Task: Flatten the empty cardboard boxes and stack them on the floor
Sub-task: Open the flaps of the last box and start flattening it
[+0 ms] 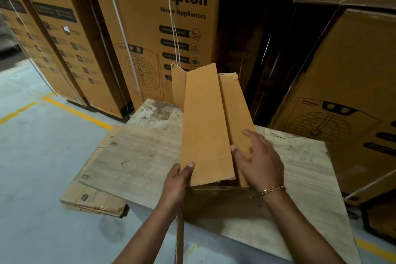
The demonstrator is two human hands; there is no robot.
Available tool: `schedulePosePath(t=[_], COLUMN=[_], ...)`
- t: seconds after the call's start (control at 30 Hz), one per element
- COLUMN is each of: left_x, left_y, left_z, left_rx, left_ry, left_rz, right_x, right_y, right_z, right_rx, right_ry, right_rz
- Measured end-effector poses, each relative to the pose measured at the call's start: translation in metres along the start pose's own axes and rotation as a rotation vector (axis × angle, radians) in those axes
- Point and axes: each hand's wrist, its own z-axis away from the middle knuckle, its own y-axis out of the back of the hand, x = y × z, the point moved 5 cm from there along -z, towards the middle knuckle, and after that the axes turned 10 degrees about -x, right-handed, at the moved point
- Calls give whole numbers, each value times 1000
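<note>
The left hand pinches the near corner of a long flap on the brown box, thumb on top. The right hand, fingers spread and holding nothing, lies against the neighbouring flap. The box is held up in front of the person, above the stack of flattened boxes on the floor, so the flattening step looks half done. The next move likely calls for pressing the flaps and walls flat together, then laying the box on the stack. Behind stand tall strapped cartons printed "Crompton Home Appliances".
</note>
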Motion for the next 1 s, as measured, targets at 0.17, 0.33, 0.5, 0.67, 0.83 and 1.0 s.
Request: schedulePosePath(t=[0.17, 0.33, 0.5, 0.67, 0.83, 1.0], left_x=[-1, 10, 36, 14, -56, -92], left_y=[-14, -30, -55, -52, -32, 14], left_z=[2, -3, 4, -3, 0, 11], left_rx=[107, 133, 158, 123, 112, 237], left_ry=[-19, -5, -162, -36, 211, 198], left_rz=[-119, -186, -175, 55, 334, 343], right_x=[125, 127, 132, 109, 58, 24], right_y=[-55, -63, -19, 27, 2, -52], right_z=[7, 12, 15, 17, 19, 35], right_rx=[-374, -406, -332, -259, -448, -564], right_ry=[-515, -513, -395, -104, 42, 203], right_rz=[-607, -1030, -1048, -783, -195, 77])
